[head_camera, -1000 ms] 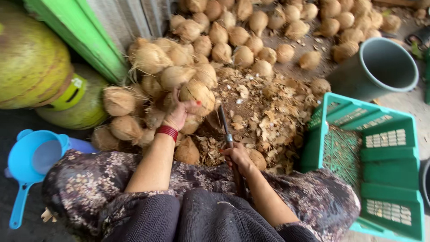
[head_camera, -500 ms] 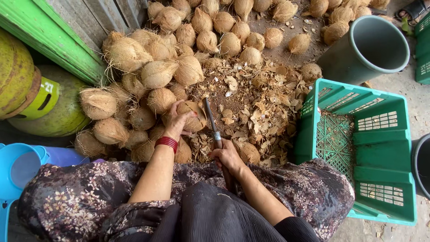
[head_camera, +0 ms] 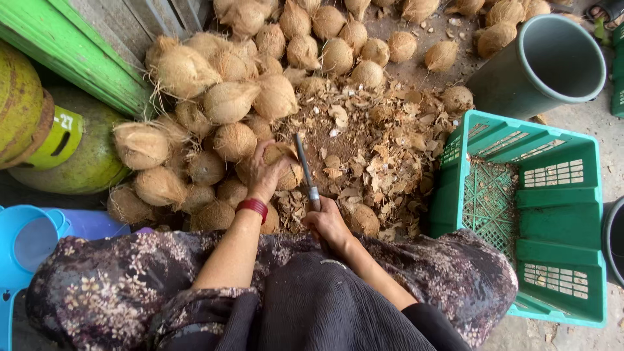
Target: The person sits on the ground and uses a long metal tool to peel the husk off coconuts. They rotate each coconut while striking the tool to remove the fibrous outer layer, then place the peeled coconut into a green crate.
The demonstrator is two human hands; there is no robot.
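My left hand (head_camera: 261, 173), with a red band at the wrist, grips a husked brown coconut (head_camera: 286, 166) at the near edge of a big pile of coconuts (head_camera: 227, 104). My right hand (head_camera: 328, 224) is closed around the handle of a long knife (head_camera: 304, 169). Its blade points away from me and lies against the right side of the held coconut. Below both hands is my lap, covered in dark flowered cloth.
Brown husk and shell scraps (head_camera: 377, 162) cover the ground ahead. A green plastic crate (head_camera: 539, 214) stands at right, a grey bucket (head_camera: 546, 65) behind it. Green gas cylinders (head_camera: 58, 136) and a green-painted wooden wall (head_camera: 84, 58) are at left, a blue sieve-like scoop (head_camera: 23, 250) at lower left.
My left hand took a coconut from the pile and drew it nearer. The knife swung from pointing over the scraps to lying against that coconut.
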